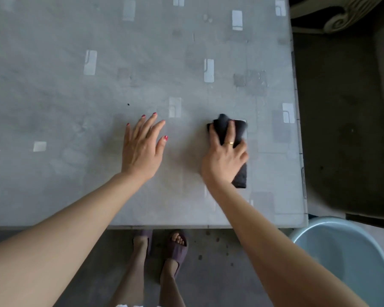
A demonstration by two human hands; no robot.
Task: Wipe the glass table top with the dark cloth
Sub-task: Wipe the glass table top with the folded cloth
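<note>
— Where is the dark cloth?
— On the glass counter, near its right edge; its long axis runs from the near edge to the far.
— And the hands?
— The right hand holds it, fingers curled over it. The left hand lies flat, fingers spread.

matt dark cloth, seemingly glossy glass table top
</note>
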